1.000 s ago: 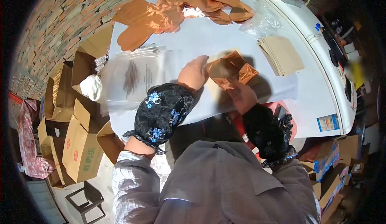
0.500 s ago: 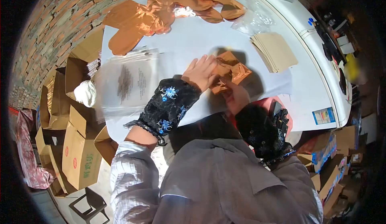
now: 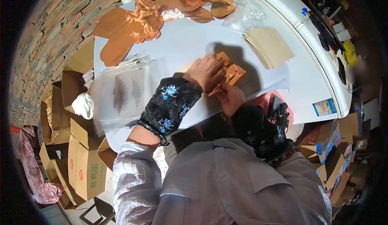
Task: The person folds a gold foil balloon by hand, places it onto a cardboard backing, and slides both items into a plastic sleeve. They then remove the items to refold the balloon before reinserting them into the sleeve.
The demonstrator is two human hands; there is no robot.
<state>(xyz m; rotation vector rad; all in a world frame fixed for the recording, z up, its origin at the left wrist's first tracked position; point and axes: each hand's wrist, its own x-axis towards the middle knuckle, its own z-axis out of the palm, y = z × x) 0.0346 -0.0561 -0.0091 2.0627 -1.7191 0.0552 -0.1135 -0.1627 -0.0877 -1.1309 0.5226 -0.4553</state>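
A copper-orange foil balloon (image 3: 233, 74), creased and folded into a small bundle, lies on the white tabletop in front of me. My left hand (image 3: 205, 72) is curled over its left side, fingers bent and pressing onto the foil. Lower down, my right hand (image 3: 230, 98) pinches the near edge of the same bundle between thumb and fingers. Part of the foil is hidden under both hands. More flat copper-orange foil balloons (image 3: 117, 31) are spread at the far left and far middle of the table, with a bundle of white ribbon (image 3: 173, 14) among them.
Printed clear plastic bags (image 3: 127, 89) are stacked at the table's left. Tan paper envelopes (image 3: 268, 47) lie at the right, with a clear plastic bag (image 3: 245, 14) behind them. Open cardboard boxes (image 3: 83, 160) stand on the floor at left. Black devices (image 3: 279, 111) sit near the right forearm.
My left hand's fingers, flatter before, have bent over the foil bundle. The right hand still pinches its near edge and has shifted slightly. The whole view has turned a little.
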